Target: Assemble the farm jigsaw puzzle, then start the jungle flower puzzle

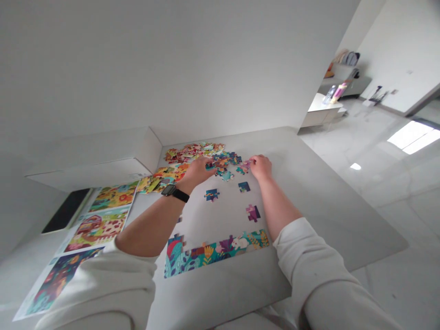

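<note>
A white bench [220,293] fills the lower middle of the frame, with an assembled jigsaw strip [213,254] near its lower edge and loose puzzle pieces [194,153] heaped upper centre. The left hand [197,173] curls over them, the right hand [261,167] touches a pink piece [244,167]; whether either grips, I cannot tell.

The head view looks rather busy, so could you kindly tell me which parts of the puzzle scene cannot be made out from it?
All in the head view:
Puzzle pieces beneath the left hand: its palm hides them.
Whether the right hand holds the pink puzzle piece: its fingers cover the contact.
Edge of the dark picture sheet: covered by the left sleeve.
Labels on the far bottles: too small to read.
</note>
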{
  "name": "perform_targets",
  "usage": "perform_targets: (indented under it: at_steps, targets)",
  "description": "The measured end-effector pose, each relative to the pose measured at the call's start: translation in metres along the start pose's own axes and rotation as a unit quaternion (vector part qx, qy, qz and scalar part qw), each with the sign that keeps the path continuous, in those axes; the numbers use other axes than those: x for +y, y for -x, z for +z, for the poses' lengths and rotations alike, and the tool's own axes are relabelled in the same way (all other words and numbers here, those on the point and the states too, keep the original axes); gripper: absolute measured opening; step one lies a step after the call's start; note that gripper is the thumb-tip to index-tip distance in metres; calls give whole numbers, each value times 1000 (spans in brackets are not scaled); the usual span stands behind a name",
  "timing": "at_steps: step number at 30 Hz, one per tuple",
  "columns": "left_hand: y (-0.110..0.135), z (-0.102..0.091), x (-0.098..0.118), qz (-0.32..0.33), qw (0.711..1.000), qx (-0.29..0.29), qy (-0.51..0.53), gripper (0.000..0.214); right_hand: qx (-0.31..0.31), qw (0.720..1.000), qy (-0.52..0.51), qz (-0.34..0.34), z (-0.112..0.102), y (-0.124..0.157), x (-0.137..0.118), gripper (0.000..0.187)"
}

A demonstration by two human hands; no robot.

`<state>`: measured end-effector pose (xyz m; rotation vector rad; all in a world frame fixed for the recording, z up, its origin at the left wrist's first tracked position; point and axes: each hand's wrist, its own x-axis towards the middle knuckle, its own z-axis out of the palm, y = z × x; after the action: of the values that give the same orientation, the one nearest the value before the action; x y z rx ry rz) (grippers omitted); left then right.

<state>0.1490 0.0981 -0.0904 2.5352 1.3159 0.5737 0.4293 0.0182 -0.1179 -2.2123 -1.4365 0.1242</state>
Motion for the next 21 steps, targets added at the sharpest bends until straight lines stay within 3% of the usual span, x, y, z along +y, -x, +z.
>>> perform_targets:
  at_steps: [6,14,21]
  targets:
    - [-1,11,-5,18,997,-24,-74,49,21,1000,5,16,4,2,0,34]
    - [-34,32,37,46,992,-38,-110,42,0,998,-1,-68,7,6,-6,29]
    - [-54,50,68,110,985,-95,-92,38,-3,996,-50,-80,9,2,-5,34]
